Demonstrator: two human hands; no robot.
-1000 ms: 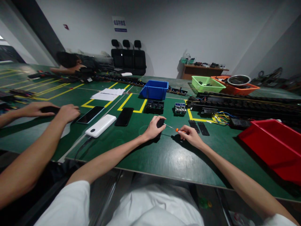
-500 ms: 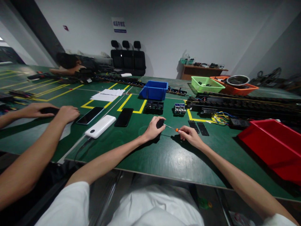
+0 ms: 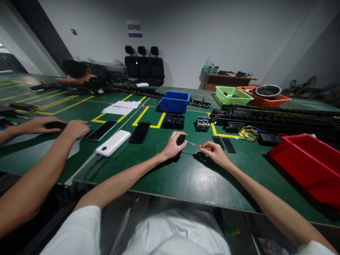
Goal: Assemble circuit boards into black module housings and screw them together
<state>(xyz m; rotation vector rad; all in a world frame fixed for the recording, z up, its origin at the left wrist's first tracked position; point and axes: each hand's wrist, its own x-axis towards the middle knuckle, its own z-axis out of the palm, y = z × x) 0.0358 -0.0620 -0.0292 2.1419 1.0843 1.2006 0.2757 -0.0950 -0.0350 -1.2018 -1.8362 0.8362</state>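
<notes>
My left hand [image 3: 173, 146] is wrapped round a black part [image 3: 181, 140] and holds it on edge over the green table [image 3: 170, 177]. My right hand [image 3: 214, 152] grips the orange and black handle of a screwdriver [image 3: 204, 147]. The thin shaft points left, and its tip meets the right side of the black part. Two flat black pieces [image 3: 229, 145] lie just beyond my right hand. Farther back sit a black module [image 3: 174, 121] and a smaller module with silvery parts [image 3: 203, 123].
A red bin [image 3: 308, 166] stands at the right, a blue bin [image 3: 173, 101] behind the modules. Wires and long black rails [image 3: 265, 118] lie back right. At left are a black phone [image 3: 140, 132], a white power bank [image 3: 113, 143] and another person's hands [image 3: 77, 129].
The fingers of my right hand have shifted on the screwdriver, and more of its handle shows. My left hand and the black part look unmoved.
</notes>
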